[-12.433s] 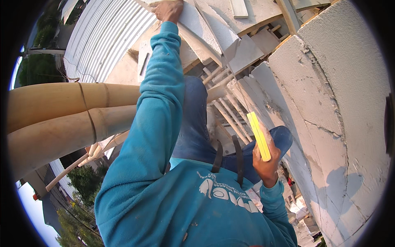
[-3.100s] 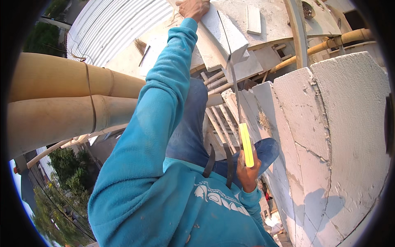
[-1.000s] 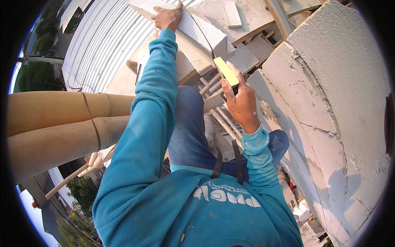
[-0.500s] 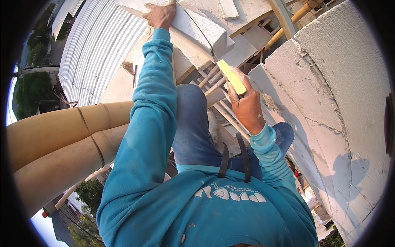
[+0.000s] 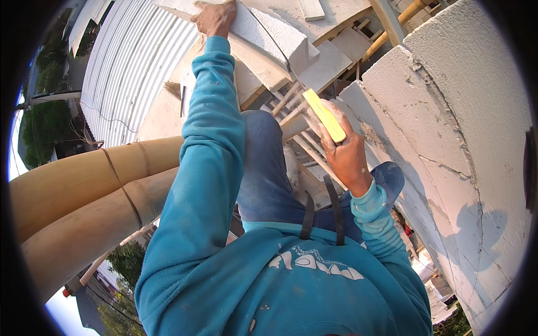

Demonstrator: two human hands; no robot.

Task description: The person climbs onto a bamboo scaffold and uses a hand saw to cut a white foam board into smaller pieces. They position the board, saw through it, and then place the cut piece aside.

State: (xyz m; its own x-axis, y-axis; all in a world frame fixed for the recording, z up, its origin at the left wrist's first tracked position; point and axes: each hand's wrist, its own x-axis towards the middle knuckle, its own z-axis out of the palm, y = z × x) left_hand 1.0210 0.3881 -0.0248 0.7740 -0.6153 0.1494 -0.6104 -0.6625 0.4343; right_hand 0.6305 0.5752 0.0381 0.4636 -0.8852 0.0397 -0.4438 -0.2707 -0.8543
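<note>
My left hand (image 5: 216, 17) reaches far up and presses on the edge of a white aerated block (image 5: 269, 36) lying on the platform ahead. My right hand (image 5: 344, 154) grips the yellow handle (image 5: 325, 116) of a hand saw. Its thin blade (image 5: 274, 47) runs up across the block's face. My knee in blue jeans (image 5: 260, 162) sits between my two arms, just below the block.
A wall of white blocks (image 5: 454, 140) with mortar joints rises on the right. Two thick bamboo poles (image 5: 84, 190) cross at the left, over a corrugated metal roof (image 5: 126, 73). Thin scaffold poles (image 5: 305, 148) lie under the block. More white slabs (image 5: 336, 56) rest beyond it.
My right hand has lifted the saw from beside my knee up to the block. In the last half second the handle has drawn slightly back toward me. My left hand stays on the block.
</note>
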